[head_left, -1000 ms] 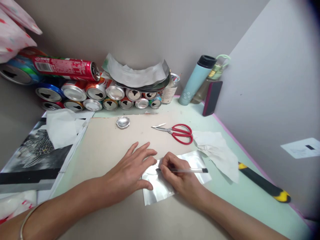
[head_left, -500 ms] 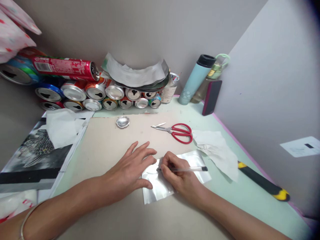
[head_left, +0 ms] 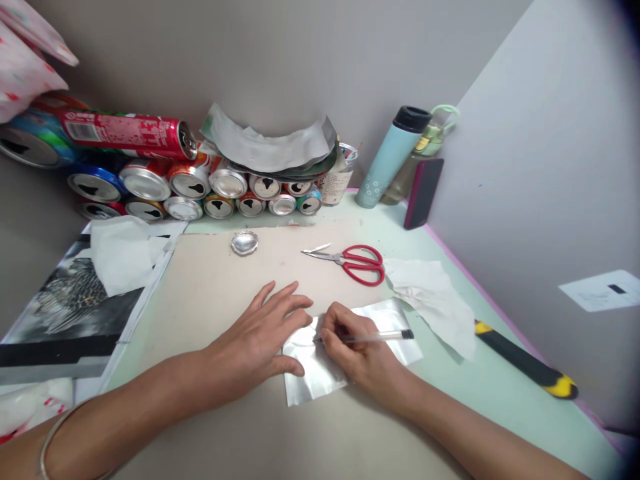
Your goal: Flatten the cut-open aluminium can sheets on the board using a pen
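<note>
A silvery metal sheet (head_left: 315, 377) lies flat on a beige board (head_left: 210, 267). My right hand (head_left: 363, 350) is closed around a clear pen with a black end cap (head_left: 387, 336), its tip down on the sheet near a faint curved line. Spread over the sheet's left edge is my left hand (head_left: 267, 333), fingers apart, its fingertips and thumb at the metal. Beyond my hands lie red-handled scissors (head_left: 363, 265) with a thin sliver of metal by the blades. A small scalloped silver dish (head_left: 245, 243) sits at the board's far side.
Stacked drink cans (head_left: 185, 180) line the back wall, with curved metal sheets (head_left: 270, 147) on top. A blue tumbler (head_left: 390, 160) and a phone (head_left: 424, 193) stand at back right. Crumpled tissue (head_left: 435, 300) and a black-yellow handle (head_left: 525, 360) lie right; a printed picture (head_left: 75, 300) lies left.
The pen's rear end has tipped very slightly. Both hands stay in nearly the same place on the sheet, and the whole view has shifted a little.
</note>
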Demonstrator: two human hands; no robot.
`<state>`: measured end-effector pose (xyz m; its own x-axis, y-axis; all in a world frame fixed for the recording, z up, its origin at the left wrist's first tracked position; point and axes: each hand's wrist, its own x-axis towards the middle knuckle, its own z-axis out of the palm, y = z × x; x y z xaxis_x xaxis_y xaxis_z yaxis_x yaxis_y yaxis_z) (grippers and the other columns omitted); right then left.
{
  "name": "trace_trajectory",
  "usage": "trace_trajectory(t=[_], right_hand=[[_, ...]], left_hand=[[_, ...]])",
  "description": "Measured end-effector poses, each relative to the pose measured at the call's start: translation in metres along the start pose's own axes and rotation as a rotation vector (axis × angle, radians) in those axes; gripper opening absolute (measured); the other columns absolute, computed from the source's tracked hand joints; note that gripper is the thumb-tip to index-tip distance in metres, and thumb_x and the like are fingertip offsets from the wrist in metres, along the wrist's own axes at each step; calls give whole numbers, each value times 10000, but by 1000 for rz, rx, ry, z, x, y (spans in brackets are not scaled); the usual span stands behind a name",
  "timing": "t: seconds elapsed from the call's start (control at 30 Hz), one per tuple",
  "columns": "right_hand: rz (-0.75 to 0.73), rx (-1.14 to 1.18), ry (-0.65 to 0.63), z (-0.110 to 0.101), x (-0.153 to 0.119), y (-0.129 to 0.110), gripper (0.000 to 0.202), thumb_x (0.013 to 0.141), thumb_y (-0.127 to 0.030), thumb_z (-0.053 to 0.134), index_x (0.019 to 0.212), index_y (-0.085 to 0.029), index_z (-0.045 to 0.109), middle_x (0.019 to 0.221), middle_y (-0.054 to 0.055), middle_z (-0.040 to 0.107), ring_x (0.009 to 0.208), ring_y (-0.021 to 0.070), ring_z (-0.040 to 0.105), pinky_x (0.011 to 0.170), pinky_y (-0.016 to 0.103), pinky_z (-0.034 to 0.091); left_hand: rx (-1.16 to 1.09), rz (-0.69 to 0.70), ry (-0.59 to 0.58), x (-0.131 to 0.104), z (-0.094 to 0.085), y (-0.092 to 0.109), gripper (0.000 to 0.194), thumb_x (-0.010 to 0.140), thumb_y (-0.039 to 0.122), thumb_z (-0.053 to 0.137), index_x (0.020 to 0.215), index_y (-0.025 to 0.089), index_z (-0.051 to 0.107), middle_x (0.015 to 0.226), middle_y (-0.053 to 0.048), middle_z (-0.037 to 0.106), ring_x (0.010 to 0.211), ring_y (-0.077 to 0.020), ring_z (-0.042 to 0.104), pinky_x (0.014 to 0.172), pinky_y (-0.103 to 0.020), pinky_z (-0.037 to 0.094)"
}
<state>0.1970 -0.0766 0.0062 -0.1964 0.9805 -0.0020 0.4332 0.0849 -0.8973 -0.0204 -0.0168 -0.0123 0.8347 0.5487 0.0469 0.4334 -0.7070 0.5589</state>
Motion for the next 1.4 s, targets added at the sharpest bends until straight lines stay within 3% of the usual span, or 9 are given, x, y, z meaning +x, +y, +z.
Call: trace_trajectory(t=[0.23,0.73,0.87,1.0,1.17,1.4], right_hand=[[8,20,-2,0,-1,0,224,944,-215,515,737,-229,432,670,-41,451,602,132,382,538,271,294],[7,40,-67,-3,-3,1,225,956,-196,512,750,-230,427,699,-39,442,637,140,385,572,281,301],[92,214,-47,-6,-1,4,222,957,-256,550,755,-226,464,685,-46,439,621,136,376,562,277,282],[181,472,67,-10,3,13,251,927,-318,662,746,-206,528,646,-51,460,599,126,378,564,270,270],[199,657,92,-14,6,15,314,858,-422,803,777,-195,602,634,-34,550,599,125,437,587,267,304],[124,493,47,-14,7,3,276,883,-427,762,806,-192,639,691,-20,557,638,136,460,600,273,319]], left_hand=[[0,10,45,-1,4,-2,492,821,334,855,1222,254,581,1474,-97,546,1560,-353,241,1268,-623,127],[26,11,-14,1,0,-1,533,811,359,868,1222,233,553,1497,-110,529,1560,-372,230,1254,-661,141],[3,-2,0,0,0,0,541,802,327,876,1233,243,558,1487,-99,539,1561,-366,231,1261,-644,135],[-1,8,17,-1,3,-1,550,804,312,875,1246,251,553,1486,-95,541,1560,-363,234,1264,-632,129],[-4,18,41,-3,6,-5,588,804,343,875,1273,271,527,1492,-79,530,1564,-345,227,1272,-607,105],[-44,2,38,-2,5,-4,586,782,337,891,1257,289,549,1481,-64,536,1563,-346,231,1275,-602,92]])
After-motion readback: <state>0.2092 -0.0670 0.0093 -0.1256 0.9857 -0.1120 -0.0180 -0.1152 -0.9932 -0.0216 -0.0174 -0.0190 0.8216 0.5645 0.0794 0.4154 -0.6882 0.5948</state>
